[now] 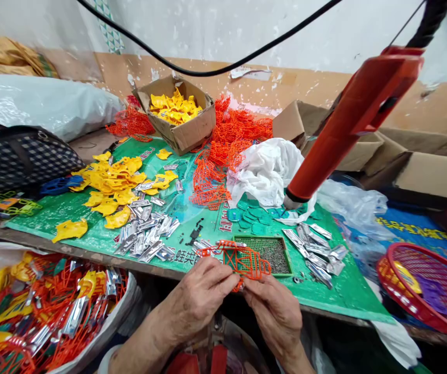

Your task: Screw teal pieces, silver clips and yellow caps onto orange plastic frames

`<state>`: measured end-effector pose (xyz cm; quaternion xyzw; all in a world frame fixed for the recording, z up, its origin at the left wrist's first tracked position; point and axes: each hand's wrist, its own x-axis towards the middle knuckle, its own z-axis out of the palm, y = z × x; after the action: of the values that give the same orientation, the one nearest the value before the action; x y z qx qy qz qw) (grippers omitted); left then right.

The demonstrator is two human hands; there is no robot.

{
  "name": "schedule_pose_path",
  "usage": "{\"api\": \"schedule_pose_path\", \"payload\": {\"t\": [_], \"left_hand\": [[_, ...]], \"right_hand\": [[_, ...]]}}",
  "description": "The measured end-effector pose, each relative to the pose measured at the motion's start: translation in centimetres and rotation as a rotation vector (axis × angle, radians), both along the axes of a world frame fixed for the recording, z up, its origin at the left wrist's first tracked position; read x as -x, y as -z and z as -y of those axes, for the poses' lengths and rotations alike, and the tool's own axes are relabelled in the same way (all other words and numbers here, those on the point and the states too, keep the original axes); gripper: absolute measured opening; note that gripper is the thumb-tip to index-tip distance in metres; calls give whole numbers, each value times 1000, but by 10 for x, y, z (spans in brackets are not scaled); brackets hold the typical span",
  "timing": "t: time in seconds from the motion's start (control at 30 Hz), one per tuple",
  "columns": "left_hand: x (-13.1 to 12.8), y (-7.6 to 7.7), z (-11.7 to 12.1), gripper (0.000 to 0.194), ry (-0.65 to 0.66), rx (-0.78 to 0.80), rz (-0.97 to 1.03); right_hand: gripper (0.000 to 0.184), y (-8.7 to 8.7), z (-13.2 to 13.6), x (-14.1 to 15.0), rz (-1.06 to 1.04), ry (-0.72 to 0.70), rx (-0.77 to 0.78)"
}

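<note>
Between both hands, at the table's front edge, is an orange plastic lattice frame (246,259). My left hand (202,291) pinches its left side with thumb and fingers. My right hand (273,309) is closed on its lower right part; whether a smaller piece sits in those fingertips is hidden. Just behind the frame stands a green tray (288,254) of small grey metal bits. Silvery pieces (149,234) lie heaped to the left, and more silvery pieces (316,249) lie to the right. Teal flat pieces (252,215) are spread behind the tray.
A red electric screwdriver (355,124) hangs at the right, its tip over the teal pieces. Yellow parts (114,179) are piled left, below a cardboard box (192,130) of similar ones. Orange frames (231,130) stand behind. A sack (130,296) of mixed parts and a red basket (387,275) flank me.
</note>
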<state>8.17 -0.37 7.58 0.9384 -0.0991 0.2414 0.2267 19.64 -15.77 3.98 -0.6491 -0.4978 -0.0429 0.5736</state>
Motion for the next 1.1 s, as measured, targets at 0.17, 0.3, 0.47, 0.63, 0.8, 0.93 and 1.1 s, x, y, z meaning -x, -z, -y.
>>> {"api": "schedule_pose_path", "payload": {"t": [0.17,0.3,0.47,0.63,0.8,0.93,1.1], "left_hand": [[-1,-3,-2,27,10,0,-51],[-3,-1,-2,22,18,-7,-105],[-3,5,3,22,-46,-47,-22],[9,4,11,34,-407,-125,327],[11,10,14,21,-529,-24,357],[4,20,17,28,-468,81,293],[-4,27,23,32,-410,148,281]], "right_hand": [[25,-5,-2,1,-19,13,39],[30,-6,-5,2,74,32,121],[28,-4,-6,4,-46,-12,151],[28,-1,-6,1,-288,97,53],[26,9,-5,3,-524,117,-7],[26,14,-8,6,-609,113,-54],[24,14,-10,7,-667,131,-67]]}}
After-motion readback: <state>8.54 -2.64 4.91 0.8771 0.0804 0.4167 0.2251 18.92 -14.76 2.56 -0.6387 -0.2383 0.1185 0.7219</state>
